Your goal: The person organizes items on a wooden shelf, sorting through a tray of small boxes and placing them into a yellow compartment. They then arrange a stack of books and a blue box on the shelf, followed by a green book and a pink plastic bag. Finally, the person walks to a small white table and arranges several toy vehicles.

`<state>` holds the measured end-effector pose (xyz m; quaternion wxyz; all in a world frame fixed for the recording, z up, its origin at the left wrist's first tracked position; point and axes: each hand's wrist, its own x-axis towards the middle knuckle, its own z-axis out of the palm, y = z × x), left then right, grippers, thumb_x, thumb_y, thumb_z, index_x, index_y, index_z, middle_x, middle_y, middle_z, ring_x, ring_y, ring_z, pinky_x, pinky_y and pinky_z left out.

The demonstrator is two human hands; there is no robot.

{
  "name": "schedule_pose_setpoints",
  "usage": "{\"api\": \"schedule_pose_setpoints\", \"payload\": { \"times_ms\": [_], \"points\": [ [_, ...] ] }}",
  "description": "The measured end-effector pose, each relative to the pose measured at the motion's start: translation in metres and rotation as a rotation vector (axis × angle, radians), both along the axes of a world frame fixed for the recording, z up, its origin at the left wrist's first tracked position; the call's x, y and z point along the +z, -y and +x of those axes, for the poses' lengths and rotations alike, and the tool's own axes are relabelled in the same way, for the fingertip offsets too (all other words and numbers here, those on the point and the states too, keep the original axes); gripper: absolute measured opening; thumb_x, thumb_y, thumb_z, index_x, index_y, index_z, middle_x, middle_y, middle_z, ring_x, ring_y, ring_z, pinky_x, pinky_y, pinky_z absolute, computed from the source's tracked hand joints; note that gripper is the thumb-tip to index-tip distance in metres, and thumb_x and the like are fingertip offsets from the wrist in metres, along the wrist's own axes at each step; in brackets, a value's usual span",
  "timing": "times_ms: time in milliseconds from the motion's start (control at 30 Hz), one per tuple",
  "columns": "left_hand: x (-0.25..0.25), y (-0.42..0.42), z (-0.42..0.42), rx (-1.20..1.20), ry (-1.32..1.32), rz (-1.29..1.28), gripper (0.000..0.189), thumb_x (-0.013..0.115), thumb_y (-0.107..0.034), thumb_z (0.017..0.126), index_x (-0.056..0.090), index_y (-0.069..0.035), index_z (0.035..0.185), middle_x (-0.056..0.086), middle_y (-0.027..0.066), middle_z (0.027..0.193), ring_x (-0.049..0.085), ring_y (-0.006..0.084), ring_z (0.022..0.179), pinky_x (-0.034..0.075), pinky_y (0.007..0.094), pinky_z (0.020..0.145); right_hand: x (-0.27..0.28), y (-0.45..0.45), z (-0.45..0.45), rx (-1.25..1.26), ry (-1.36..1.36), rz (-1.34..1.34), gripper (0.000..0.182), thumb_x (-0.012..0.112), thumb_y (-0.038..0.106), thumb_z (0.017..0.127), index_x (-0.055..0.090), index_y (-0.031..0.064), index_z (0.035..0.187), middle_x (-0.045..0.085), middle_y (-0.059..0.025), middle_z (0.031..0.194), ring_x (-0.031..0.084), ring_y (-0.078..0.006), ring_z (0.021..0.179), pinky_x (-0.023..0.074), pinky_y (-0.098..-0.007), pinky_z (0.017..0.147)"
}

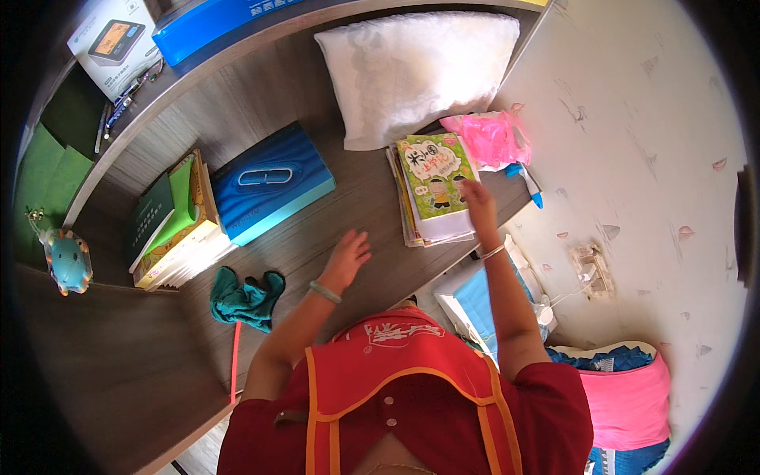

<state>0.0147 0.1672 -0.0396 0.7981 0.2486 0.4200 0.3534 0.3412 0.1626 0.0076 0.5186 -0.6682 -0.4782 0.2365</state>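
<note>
A pile of books and papers lies on the wooden desk (368, 208), with a green cartoon-covered book (436, 178) on top. White sheets (445, 227) stick out under that book. My right hand (480, 205) touches the book's right edge, its fingertips over the cover; whether it grips the book is hidden. Above the desk, left of the pile, my left hand (346, 259) has its fingers apart and nothing in it. Nearest it on the left is a crumpled dark-green cloth (244, 297).
A blue box (273, 184) lies beside upright books (178, 225). Behind the pile are a white cushion (415, 77) and a pink plastic bag (493, 139). A blue-and-white brush-like item (528, 181) sits at the desk's right edge. A wall socket (592, 272) holds a plugged cable.
</note>
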Motion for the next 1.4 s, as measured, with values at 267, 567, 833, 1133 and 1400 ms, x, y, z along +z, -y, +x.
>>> {"api": "schedule_pose_setpoints", "payload": {
  "times_ms": [267, 567, 833, 1133, 1400],
  "points": [
    [0.01, -0.023, 0.113, -0.282, -0.301, -0.055, 0.087, 0.054, -0.059, 0.085, 0.024, 0.0, 0.142, 0.033, 0.0181, 0.139, 0.037, 0.0317, 0.127, 0.031, 0.0405, 0.104, -0.076, 0.022, 0.103, -0.054, -0.304, -0.641, 0.069, 0.045, 0.063, 0.086, 0.064, -0.0006, 0.105, 0.065, -0.0138, 0.094, 0.062, -0.0248, 0.085, 0.0513, -0.0351, 0.062],
    [-0.037, -0.05, 0.147, -0.284, -0.461, -0.044, 0.075, 0.049, -0.069, 0.082, 0.061, 0.001, 0.106, 0.06, 0.0135, 0.101, 0.055, 0.0232, 0.097, 0.044, 0.041, 0.085, -0.071, 0.013, 0.108, 0.094, -0.399, -0.774, 0.081, 0.046, 0.073, 0.079, 0.054, 0.0082, 0.126, 0.06, -0.0095, 0.117, 0.056, -0.0251, 0.107, 0.0456, -0.0455, 0.085],
    [-0.044, -0.04, 0.161, -0.035, -0.75, -0.01, 0.09, 0.058, -0.071, 0.074, 0.056, 0.011, 0.112, 0.063, 0.02, 0.103, 0.061, 0.0293, 0.097, 0.047, 0.043, 0.082, -0.07, 0.021, 0.096, 0.234, -0.373, -0.715, 0.072, 0.048, 0.064, 0.085, 0.06, -0.0021, 0.109, 0.059, -0.0022, 0.083, 0.053, -0.0098, 0.068, 0.0416, -0.0219, 0.057],
    [-0.019, -0.038, 0.138, -0.052, -0.477, 0.018, 0.072, 0.058, -0.062, 0.081, 0.063, 0.008, 0.099, 0.065, 0.015, 0.088, 0.063, 0.021, 0.074, 0.051, 0.0357, 0.065, -0.038, 0.03, 0.066, 0.224, -0.556, -0.726, 0.066, 0.061, 0.061, 0.079, 0.057, 0.0016, 0.108, 0.062, -0.0038, 0.087, 0.059, -0.0126, 0.071, 0.0458, -0.0252, 0.056],
    [0.016, -0.042, 0.133, 0.058, -1.123, 0.484, 0.08, 0.054, -0.05, 0.087, 0.029, 0.008, 0.136, 0.03, 0.0294, 0.139, 0.033, 0.0398, 0.129, 0.03, 0.0472, 0.104, -0.062, 0.038, 0.067, 0.263, -0.658, -0.7, 0.064, 0.06, 0.056, 0.083, 0.054, 0.0016, 0.116, 0.062, -0.0055, 0.1, 0.061, -0.0151, 0.085, 0.0492, -0.028, 0.063]
  ]
}}
